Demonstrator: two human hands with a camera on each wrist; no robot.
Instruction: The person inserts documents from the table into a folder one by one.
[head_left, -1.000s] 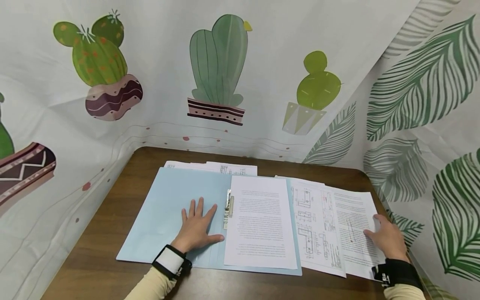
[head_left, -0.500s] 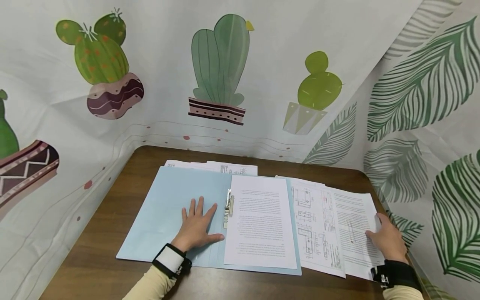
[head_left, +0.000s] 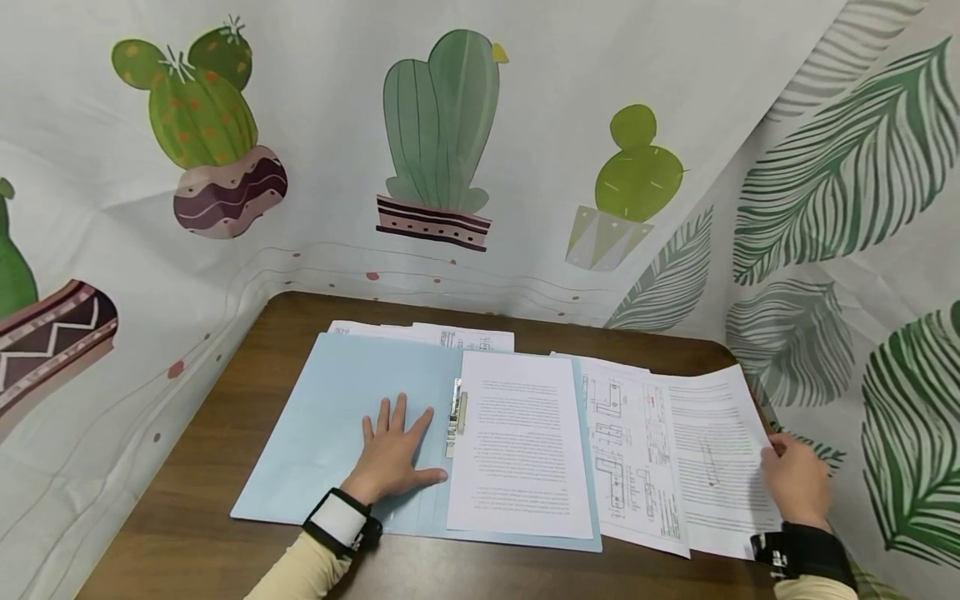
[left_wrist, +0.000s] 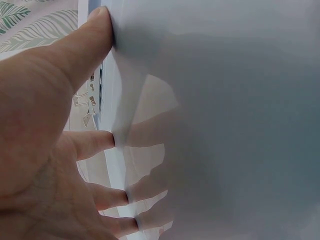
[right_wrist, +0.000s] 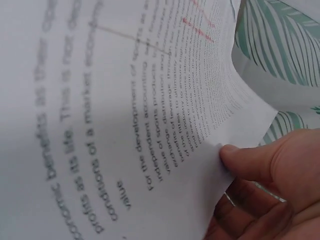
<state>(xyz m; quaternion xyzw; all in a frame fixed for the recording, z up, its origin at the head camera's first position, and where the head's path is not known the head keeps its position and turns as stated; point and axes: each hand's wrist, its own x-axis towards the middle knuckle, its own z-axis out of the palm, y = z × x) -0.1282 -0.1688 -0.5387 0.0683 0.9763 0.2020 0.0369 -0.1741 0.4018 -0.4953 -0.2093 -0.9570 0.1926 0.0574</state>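
Note:
A light blue folder (head_left: pixel 322 425) lies spread on the table, a metal clip (head_left: pixel 456 417) along its middle. Text pages (head_left: pixel 521 450) sit on its right half. My left hand (head_left: pixel 386 458) rests flat on the left cover, fingers spread, touching its glossy surface in the left wrist view. At the right, my right hand (head_left: pixel 798 483) pinches the right edge of a printed sheet (head_left: pixel 723 467) between thumb and fingers. That edge is lifted and bends in the right wrist view; red marks show on the sheet. Part of the sheet is under a page of technical drawings (head_left: pixel 637 467).
More papers (head_left: pixel 435 333) stick out from behind the folder's far edge. The brown wooden table (head_left: pixel 187 467) has rounded far corners. A white curtain (head_left: pixel 315 125) printed with cacti and leaves hangs behind and beside it.
My right hand has moved slightly right and taken the printed sheet's edge, raising and bending its right side. My left hand has stayed in place on the folder.

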